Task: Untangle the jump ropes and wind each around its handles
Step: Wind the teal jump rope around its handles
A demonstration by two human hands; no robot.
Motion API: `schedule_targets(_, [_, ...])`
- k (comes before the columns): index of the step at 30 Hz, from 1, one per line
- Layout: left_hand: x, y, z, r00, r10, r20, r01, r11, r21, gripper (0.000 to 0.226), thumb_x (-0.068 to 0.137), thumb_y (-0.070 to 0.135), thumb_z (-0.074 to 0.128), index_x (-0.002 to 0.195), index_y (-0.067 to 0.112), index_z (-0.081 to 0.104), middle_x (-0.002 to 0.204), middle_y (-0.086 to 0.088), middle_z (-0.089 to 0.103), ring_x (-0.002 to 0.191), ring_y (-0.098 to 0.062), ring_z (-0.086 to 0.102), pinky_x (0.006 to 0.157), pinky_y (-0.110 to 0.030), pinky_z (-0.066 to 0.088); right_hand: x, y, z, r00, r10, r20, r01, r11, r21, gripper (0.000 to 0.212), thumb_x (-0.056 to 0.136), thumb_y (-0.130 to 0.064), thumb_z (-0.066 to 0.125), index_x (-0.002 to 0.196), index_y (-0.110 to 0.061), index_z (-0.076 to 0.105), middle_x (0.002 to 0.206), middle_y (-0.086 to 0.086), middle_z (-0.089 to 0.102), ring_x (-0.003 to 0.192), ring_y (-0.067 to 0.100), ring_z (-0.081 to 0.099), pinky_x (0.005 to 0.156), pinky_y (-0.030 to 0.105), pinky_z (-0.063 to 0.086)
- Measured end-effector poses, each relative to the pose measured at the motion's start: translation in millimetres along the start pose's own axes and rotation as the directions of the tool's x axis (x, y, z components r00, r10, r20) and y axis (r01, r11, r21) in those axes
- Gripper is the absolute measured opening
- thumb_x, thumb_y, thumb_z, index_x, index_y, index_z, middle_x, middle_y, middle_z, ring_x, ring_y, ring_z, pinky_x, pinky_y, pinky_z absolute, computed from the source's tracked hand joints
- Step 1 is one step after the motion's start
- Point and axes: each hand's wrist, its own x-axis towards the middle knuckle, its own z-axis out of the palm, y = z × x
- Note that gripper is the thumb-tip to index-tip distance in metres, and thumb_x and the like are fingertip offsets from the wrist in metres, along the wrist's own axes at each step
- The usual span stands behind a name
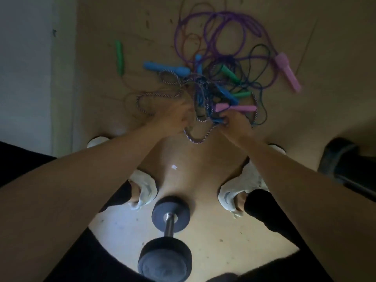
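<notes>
Clamped on the near edge of the tangle (pixel 205 92), the right grip (pixel 234 123) has its fingers curled round a bunch of cords just below a pink handle (pixel 236 108). The left grip (pixel 175 117) is in among the loops of the braided rope (pixel 195 139), but it is smeared by motion, so I cannot tell whether it pinches anything or only pushes. The whole knot of jump ropes lies on the floor (pixel 317 123) in front of the person's white shoes (pixel 145 188), with the purple rope (pixel 240 17) sprawling loosest at the far side.

To do this well, I would judge it best to keep one hand steady on the knot and feed a single handle back through its loops, rather than hauling on a cord, which would only tighten things. The braided rope looks the best start, as a slack loop of it hangs free nearest the feet.

Counting handles from where I stand: four blue, three green, one of them, the lone green handle (pixel 119 55), lying well apart to the left, and pink in two places. One dumbbell (pixel 168 220) rests between the shoes.
</notes>
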Motion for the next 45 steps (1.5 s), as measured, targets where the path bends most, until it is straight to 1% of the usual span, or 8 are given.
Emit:
schedule_targets(6, [28,-12,15,0.956,0.186,-0.226,-0.129,0.961,0.246,0.086,0.084,0.045,0.070,0.154,0.033,0.023,0.112,-0.008,0.048,0.081,-0.016,0.044,0.063,-0.029,0.034,13,4,14,0.888,-0.082,-0.453,0.161,0.977,0.140,0.039,0.082,-0.027,0.076,0.106,-0.011,0.051,0.101,0.002,0.054,0.083,0.017,0.051,0.063,0.033,0.043])
schedule_targets(9, [42,-7,12,0.954,0.229,-0.195,-0.141,0.913,0.382,0.073,0.084,0.050,0.066,0.149,0.037,0.034,0.109,-0.007,0.055,0.085,-0.025,0.058,0.069,-0.033,0.041,25,-1,6,0.901,-0.224,-0.371,0.214,0.975,-0.068,0.054,0.079,-0.032,0.079,0.126,-0.017,0.056,0.109,0.008,0.055,0.092,0.021,0.054,0.066,0.036,0.050])
schedule_targets(16, [26,-20,-9,0.869,0.311,-0.385,-0.203,0.933,0.297,0.033,0.084,0.024,0.059,0.114,0.020,0.072,0.095,0.000,0.070,0.077,-0.025,0.067,0.061,-0.032,0.052,42,-21,3,0.915,-0.310,-0.257,0.218,0.918,-0.331,0.037,0.077,-0.032,0.079,0.108,-0.013,0.069,0.103,0.013,0.053,0.097,0.034,0.052,0.075,0.043,0.046])
schedule_targets(21, [8,-44,-28,0.941,0.034,-0.338,-0.006,0.996,0.084,0.021,0.085,0.009,0.060,0.101,0.009,0.074,0.094,-0.010,0.072,0.087,-0.031,0.067,0.072,-0.033,0.048,37,-18,-1,0.926,-0.246,-0.285,0.205,0.964,-0.168,0.028,0.082,-0.022,0.071,0.108,-0.013,0.072,0.098,0.009,0.047,0.100,0.032,0.046,0.084,0.044,0.045])
schedule_targets(25, [4,-42,-43,0.958,-0.265,-0.109,0.266,0.964,-0.004,0.051,0.070,0.039,0.051,0.110,0.019,0.074,0.100,-0.011,0.074,0.094,-0.030,0.067,0.082,-0.036,0.055,25,-2,-8,0.944,-0.197,-0.266,0.188,0.980,-0.058,0.024,0.080,-0.023,0.074,0.098,-0.012,0.063,0.098,0.005,0.040,0.101,0.029,0.043,0.085,0.044,0.044])
schedule_targets(30, [8,12,-49,0.911,0.111,-0.397,-0.007,0.967,0.255,0.046,0.084,0.033,0.060,0.128,0.022,0.055,0.096,0.000,0.069,0.083,-0.025,0.066,0.063,-0.033,0.047,18,-2,-23,0.969,-0.123,-0.216,0.155,0.978,0.139,0.020,0.086,-0.028,0.073,0.081,-0.014,0.060,0.093,0.005,0.049,0.085,0.024,0.051,0.077,0.038,0.044])
schedule_targets(37, [38,74,-57,0.965,0.261,-0.032,-0.256,0.960,0.108,0.094,0.068,0.058,0.071,0.150,0.024,0.038,0.143,-0.002,0.044,0.130,-0.023,0.040,0.106,-0.041,0.039,-13,-27,-105,0.972,-0.171,-0.161,0.215,0.925,0.314,0.020,0.094,-0.012,0.063,0.083,0.005,0.060,0.073,0.019,0.060,0.064,0.031,0.052,0.066,0.040,0.044])
schedule_targets(45, [16,119,-93,0.940,0.340,0.040,-0.303,0.881,-0.364,0.009,0.086,0.025,0.076,0.088,0.018,0.070,0.091,0.004,0.070,0.090,-0.013,0.065,0.089,-0.037,0.052,-94,-84,-218,0.959,-0.186,-0.214,0.281,0.716,0.639,0.007,0.100,-0.007,0.052,0.095,-0.009,0.057,0.080,0.005,0.065,0.057,0.009,0.066,0.058,0.022,0.055])
